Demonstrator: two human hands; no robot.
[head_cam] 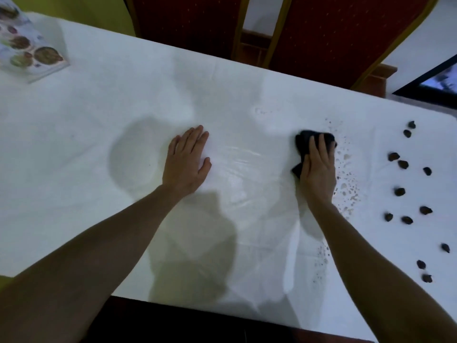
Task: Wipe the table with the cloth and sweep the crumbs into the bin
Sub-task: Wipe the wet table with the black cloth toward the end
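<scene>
The dark, bunched cloth (306, 144) lies on the white, plastic-covered table (99, 115), right of centre, pinned under the right hand (317, 169). That hand's fingers (321, 147) are laid together and pressed flat onto the cloth, thumb tucked against its near edge; the forearm reaches in from the lower right. The left hand (188, 162) lies palm down on the bare table, fingers extended and slightly apart, holding nothing. Water droplets (346, 177) speckle the surface just right of the cloth. Dark brown crumbs (403, 164) lie scattered farther right, apart from the cloth. A printed menu card (27, 45) lies at the far-left corner. Two red upholstered chairs (333, 28) stand beyond the table.
</scene>
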